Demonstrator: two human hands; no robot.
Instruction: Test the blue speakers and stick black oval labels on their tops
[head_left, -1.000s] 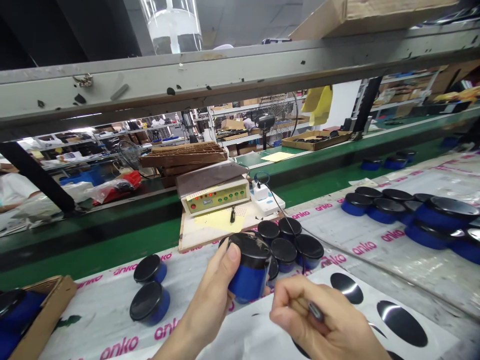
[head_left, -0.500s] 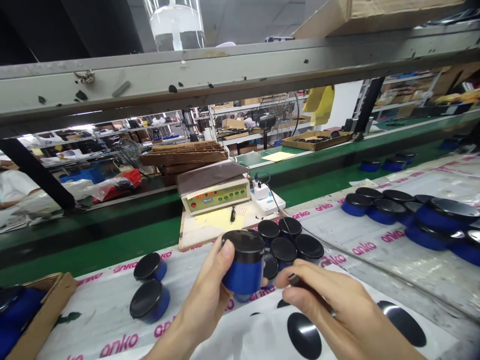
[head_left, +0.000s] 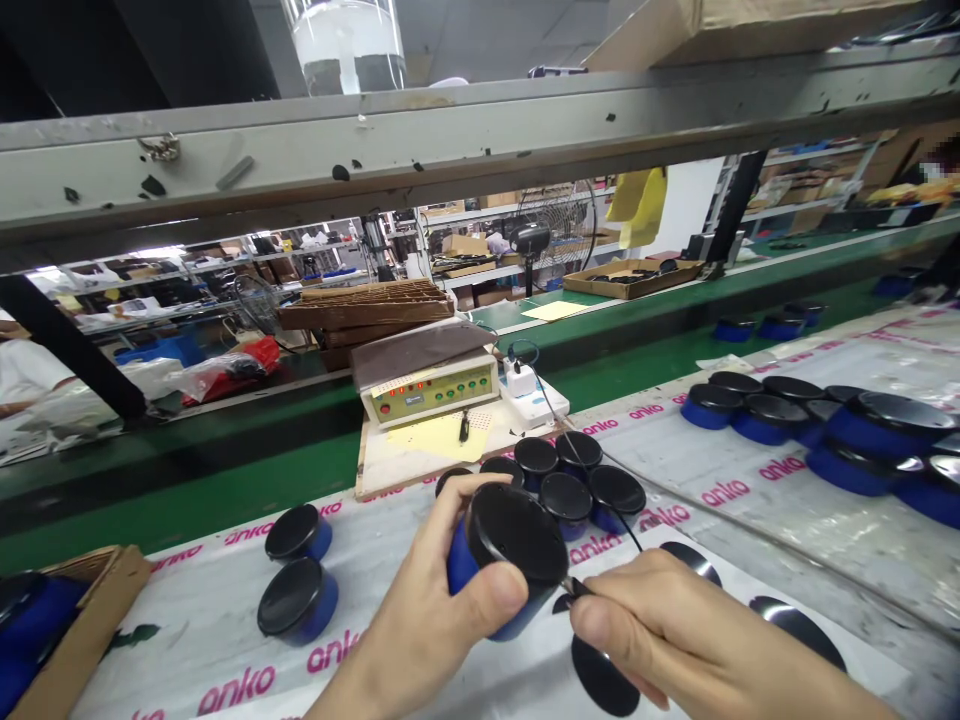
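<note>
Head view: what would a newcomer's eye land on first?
Front and center, the blue jar with a glossy black lid, tilted in the left hand, while the right hand holds a small dark tool at or very near the lid's right edge. Next, the cluster of similar black-lidded jars just behind it, then the control box with lit red indicators beyond, left of the white plug.

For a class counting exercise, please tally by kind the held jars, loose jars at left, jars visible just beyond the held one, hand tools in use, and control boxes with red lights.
Held jar: 1
Loose jars at left: 2
Jars visible just beyond: 6
Thin tool in use: 1
Control box: 1
Total: 11
</note>
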